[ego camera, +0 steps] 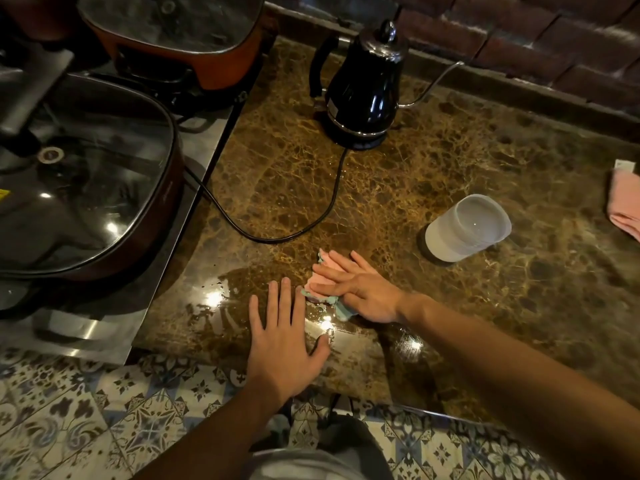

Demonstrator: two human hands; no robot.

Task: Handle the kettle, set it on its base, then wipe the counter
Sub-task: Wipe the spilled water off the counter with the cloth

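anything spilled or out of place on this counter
Yes: a wet patch glistens on the counter near its front edge, just left of the left hand. The right hand presses a cloth flat beside it. The kettle sits upright on its base.

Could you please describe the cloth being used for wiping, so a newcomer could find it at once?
On the brown marble counter, look near the front edge. The small pink-and-teal cloth lies flat under the right hand; the other pink cloth sits untouched at the far right.

Right hand (360, 289) flat on cloth (322, 282), kettle (363, 88) on base (356, 140)
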